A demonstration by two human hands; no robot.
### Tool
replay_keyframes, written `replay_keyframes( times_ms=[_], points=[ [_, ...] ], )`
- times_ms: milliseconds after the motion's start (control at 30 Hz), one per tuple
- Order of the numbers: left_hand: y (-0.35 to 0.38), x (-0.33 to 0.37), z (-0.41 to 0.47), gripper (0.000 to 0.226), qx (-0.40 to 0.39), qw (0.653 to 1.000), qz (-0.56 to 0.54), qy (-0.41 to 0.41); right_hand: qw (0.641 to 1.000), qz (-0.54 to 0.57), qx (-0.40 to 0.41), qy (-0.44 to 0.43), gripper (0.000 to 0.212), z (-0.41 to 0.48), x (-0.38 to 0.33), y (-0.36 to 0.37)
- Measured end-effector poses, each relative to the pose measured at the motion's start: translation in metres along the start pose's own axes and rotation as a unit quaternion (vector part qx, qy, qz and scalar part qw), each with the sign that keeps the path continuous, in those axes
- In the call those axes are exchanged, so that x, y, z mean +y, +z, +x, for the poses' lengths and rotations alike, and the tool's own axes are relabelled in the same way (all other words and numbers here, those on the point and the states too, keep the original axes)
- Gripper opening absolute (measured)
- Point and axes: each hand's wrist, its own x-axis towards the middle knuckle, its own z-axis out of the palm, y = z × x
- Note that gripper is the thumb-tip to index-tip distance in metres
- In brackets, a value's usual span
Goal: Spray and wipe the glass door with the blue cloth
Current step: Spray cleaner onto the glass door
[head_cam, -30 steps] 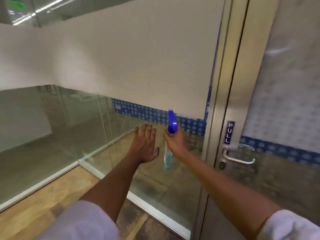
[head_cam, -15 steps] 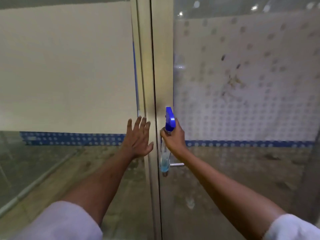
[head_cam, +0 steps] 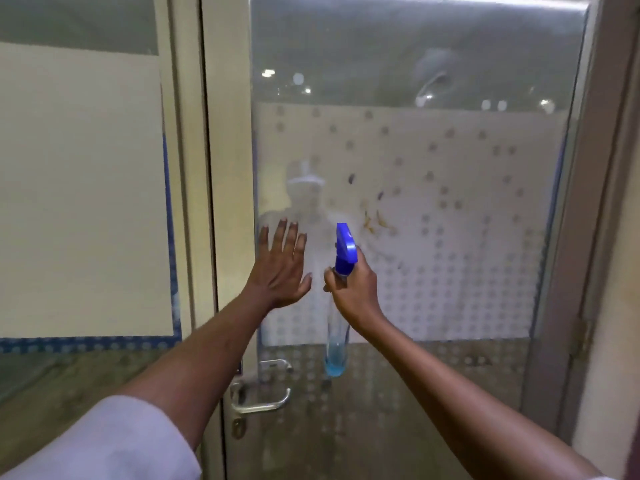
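The glass door (head_cam: 450, 237) fills the middle and right of the head view, its centre band frosted with a dotted film. Brownish smears (head_cam: 375, 220) mark the glass just right of the spray head. My right hand (head_cam: 353, 292) grips the neck of a clear spray bottle (head_cam: 337, 341) with a blue trigger head, nozzle aimed at the glass; a little blue liquid sits at the bottom. My left hand (head_cam: 280, 268) is raised beside it, palm toward the glass, fingers spread, holding nothing. No blue cloth is in view.
A metal lever handle (head_cam: 263, 400) with a keyhole below sits on the door's left stile (head_cam: 228, 168). A fixed glass panel (head_cam: 83, 202) with white film lies to the left. The door frame (head_cam: 602, 237) borders the right side.
My view has swung right from the side panel onto the door and tilted up. Both hands have risen and now sit in front of the door's frosted glass.
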Motion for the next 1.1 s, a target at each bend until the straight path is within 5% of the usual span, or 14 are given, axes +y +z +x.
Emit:
replay_keyframes(
  times_ms=[333, 500, 1100],
  points=[
    [-0.002, 0.007, 0.089, 0.088, 0.077, 0.997, -0.018, 0.016, 0.984, -0.114, 0.039, -0.128, 0.024, 0.071, -0.035, -0.080],
    [0.014, 0.016, 0.113, 0.089, 0.099, 0.994, -0.054, 0.008, 0.984, -0.156, 0.030, -0.087, 0.011, 0.107, -0.037, -0.103],
    [0.063, -0.002, 0.137, 0.089, 0.187, 0.982, -0.031, 0.022, 0.979, -0.197, -0.044, -0.032, 0.031, 0.173, -0.023, -0.124]
  ],
)
